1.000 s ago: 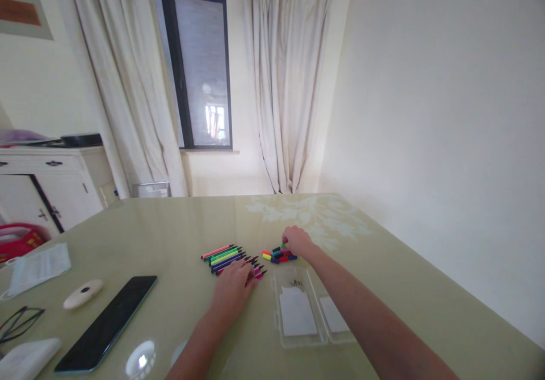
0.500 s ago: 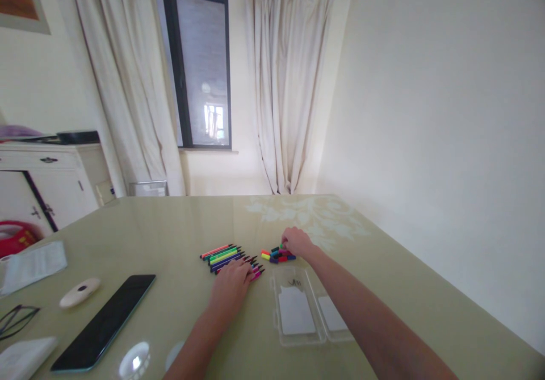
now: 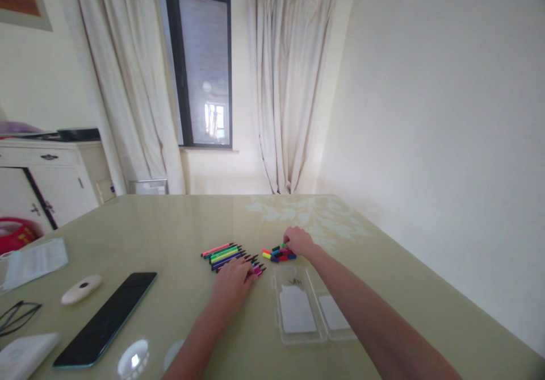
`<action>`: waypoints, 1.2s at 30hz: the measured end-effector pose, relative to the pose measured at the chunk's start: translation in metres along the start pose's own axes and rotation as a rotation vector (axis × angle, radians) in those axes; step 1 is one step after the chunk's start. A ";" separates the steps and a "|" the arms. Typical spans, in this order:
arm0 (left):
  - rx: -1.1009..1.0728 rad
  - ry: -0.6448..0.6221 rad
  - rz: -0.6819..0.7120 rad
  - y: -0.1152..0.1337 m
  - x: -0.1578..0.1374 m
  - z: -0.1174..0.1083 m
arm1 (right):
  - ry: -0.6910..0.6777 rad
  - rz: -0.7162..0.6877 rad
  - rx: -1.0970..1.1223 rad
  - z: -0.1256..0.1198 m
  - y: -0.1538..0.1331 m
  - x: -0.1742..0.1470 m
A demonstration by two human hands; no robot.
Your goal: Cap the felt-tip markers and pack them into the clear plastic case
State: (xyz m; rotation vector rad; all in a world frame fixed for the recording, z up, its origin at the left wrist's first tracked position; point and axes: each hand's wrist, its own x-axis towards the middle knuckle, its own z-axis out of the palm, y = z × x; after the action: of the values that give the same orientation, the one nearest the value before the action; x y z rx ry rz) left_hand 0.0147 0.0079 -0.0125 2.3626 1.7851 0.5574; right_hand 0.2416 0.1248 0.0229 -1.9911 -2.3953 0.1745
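Uncapped felt-tip markers (image 3: 222, 253) of several colours lie side by side in a slanted row, their dark tips to the right. Across the near end of that row rests my left hand (image 3: 233, 280), palm down, its fingers lying over the pink and purple markers. Just right of the tips is a small heap of coloured marker caps (image 3: 276, 256). My right hand (image 3: 299, 240) is at the far right side of this heap, fingers pinched together. A green marker cap (image 3: 284, 246) shows at its fingertips; the fingers partly hide the caps beneath.
An opened clear plastic case (image 3: 298, 340) with white inserts lies nearer me, partly under my right forearm. To the left are a dark phone (image 3: 108, 317), a white oval object (image 3: 82, 289), glasses (image 3: 19, 317), a face mask (image 3: 36, 263) and a white block (image 3: 28, 357).
Almost nothing differs. The view has shifted slightly, and both hands stay at the markers and the cap heap.
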 end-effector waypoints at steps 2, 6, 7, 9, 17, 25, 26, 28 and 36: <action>0.002 -0.002 0.003 0.000 0.000 0.001 | 0.003 -0.010 0.011 0.000 0.002 0.000; 0.005 -0.009 0.005 -0.002 -0.001 0.003 | 0.022 -0.039 0.039 -0.002 0.005 0.000; 0.005 -0.013 0.006 -0.002 -0.001 0.003 | 0.024 -0.052 0.046 -0.003 0.006 0.000; 0.005 -0.023 0.008 -0.003 -0.001 0.004 | 0.019 -0.080 0.057 -0.005 0.008 0.001; -0.008 -0.037 0.004 -0.006 0.000 0.007 | -0.056 -0.118 0.045 -0.009 0.022 -0.002; -0.019 -0.044 0.021 -0.005 0.000 0.003 | -0.062 -0.110 0.016 -0.009 0.023 -0.010; -0.020 -0.043 0.025 -0.005 -0.001 0.003 | -0.064 -0.108 0.012 -0.010 0.022 -0.010; -0.022 -0.042 0.033 -0.005 -0.001 0.003 | -0.070 -0.105 0.002 -0.011 0.021 -0.011; -0.018 0.004 0.059 -0.008 -0.002 0.011 | -0.066 -0.082 -0.059 -0.012 0.019 -0.016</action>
State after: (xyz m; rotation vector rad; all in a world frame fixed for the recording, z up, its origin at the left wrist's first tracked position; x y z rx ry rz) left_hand 0.0110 0.0100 -0.0258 2.4110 1.7101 0.5835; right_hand 0.2646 0.1130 0.0333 -1.9362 -2.5461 0.1730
